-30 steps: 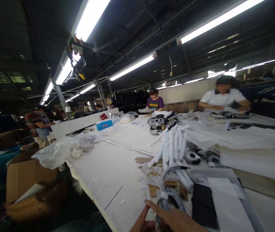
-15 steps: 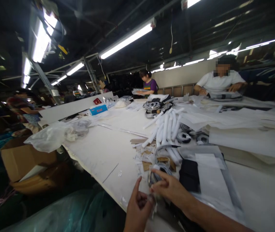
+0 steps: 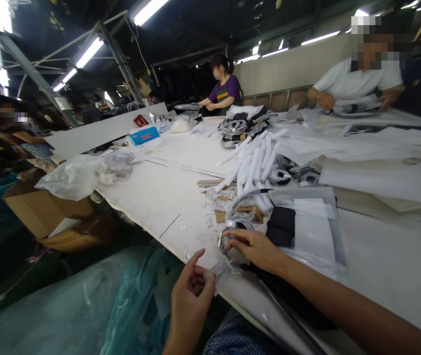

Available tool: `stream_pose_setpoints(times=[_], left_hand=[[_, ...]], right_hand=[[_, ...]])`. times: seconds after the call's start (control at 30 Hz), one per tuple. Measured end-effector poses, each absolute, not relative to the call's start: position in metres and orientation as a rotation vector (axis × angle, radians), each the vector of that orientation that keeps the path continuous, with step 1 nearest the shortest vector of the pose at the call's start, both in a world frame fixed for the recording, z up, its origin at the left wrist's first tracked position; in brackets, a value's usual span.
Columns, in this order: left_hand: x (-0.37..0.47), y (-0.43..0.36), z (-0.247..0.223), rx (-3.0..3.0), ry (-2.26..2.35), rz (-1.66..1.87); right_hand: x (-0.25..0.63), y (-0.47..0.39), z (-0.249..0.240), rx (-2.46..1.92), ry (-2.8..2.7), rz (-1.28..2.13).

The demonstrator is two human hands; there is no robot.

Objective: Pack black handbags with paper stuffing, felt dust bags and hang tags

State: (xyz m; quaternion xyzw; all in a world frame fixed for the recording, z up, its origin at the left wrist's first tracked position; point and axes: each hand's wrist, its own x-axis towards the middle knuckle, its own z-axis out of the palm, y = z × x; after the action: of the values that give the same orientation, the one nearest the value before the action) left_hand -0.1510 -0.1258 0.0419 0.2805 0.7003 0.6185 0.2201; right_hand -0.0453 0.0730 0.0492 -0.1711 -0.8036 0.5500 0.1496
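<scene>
My left hand, low in front of the table edge, pinches a small clear plastic bag between thumb and fingers. To its right, my right hand has its fingertips closed at the near end of a coiled grey cable. A small shiny tip shows just left of those fingertips; its exact kind is hard to make out. Beyond my right forearm lie a folded black piece and a flat white sheet on clear plastic.
White foam tubes and cable coils lie farther back on the white table. A blue box and plastic bags are at left, above a cardboard carton. Co-workers work across the table.
The view has tilted down. My left hand has moved away from the right one, and the small clear bag now shows plainly in it. My right hand stays by the cable coil.
</scene>
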Motion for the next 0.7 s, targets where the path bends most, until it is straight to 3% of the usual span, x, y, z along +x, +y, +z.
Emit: stream_pose_setpoints(times=[0.2,0.4,0.57,0.7], left_hand=[[-0.123,-0.145,0.044,1.533,2.237,1.580],[-0.095,-0.140,0.020,2.346,1.855,1.300],[-0.094,-0.129,0.009,2.322,1.796,0.989],[-0.107,-0.129,0.010,1.838,1.676,1.030]], right_hand=[[-0.046,0.075,0.038,0.066,-2.556,1.171],[-0.055,0.079,0.026,0.100,-2.745,0.929],[-0.046,0.079,0.050,0.003,-2.679,0.941],[0.003,0.087,0.082,-0.313,-2.472,0.757]])
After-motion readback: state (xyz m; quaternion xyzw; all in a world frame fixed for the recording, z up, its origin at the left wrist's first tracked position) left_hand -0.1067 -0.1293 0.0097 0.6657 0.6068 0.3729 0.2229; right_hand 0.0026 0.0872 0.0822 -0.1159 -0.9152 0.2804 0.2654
